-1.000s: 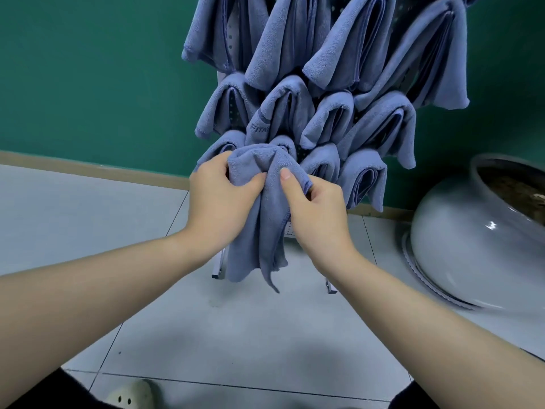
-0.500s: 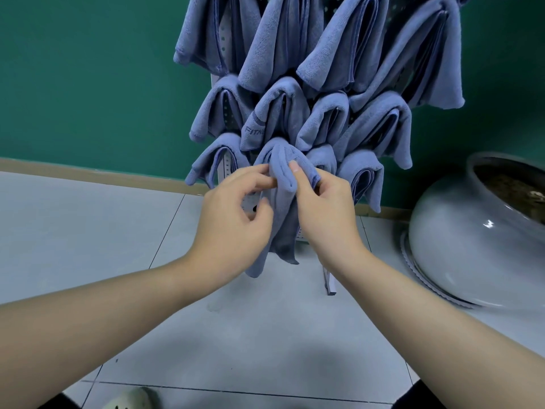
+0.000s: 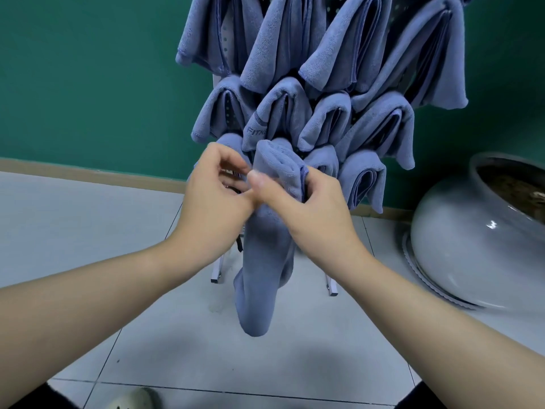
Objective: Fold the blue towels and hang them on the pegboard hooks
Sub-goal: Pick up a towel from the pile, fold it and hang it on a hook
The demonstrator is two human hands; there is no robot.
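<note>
Since half a second ago both hands have closed in on the fold at the top of the blue towel, and the left hand, which then held it between thumb and fingers, has let the cloth go.

Head view: the right hand grips the towel at its folded top, thumb across the front and fingers curled round the right edge of the fold. The left hand sits just beside it on the left, fingers curled and thumb tip touching the right thumb; its grip holds nothing that shows. Below the hands the towel hangs in a long narrow roll, its lower end in front of the tiled floor. The top of the fold stands in the lowest row of the pegboard, between a hung towel partly hidden behind the left hand and a small folded one on the right; whether it rests on a hook cannot be told. Other hung towels fill the rows above, overlapping like shingles, one of them with a lettered band. The rack's white legs stand on the floor behind the towel. A large pale ceramic pot sits to the right by the green wall. A light shoe shows at the bottom edge.
</note>
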